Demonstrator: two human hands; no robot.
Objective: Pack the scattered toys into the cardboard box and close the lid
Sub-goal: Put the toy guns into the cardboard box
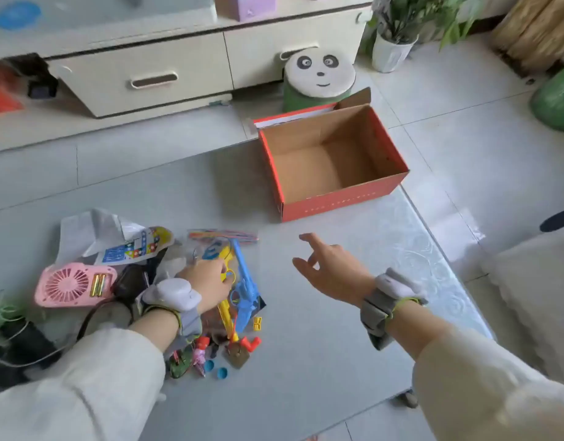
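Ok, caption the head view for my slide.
Left hand on the bagged toy guns, right hand open, orange cardboard box empty, lid open.

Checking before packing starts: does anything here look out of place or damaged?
Nothing looks damaged. A pink fan and a black cable lie beside the toys, though neither looks like a toy, and a crumpled printed sheet sits behind them. The cardboard box stands open and empty.
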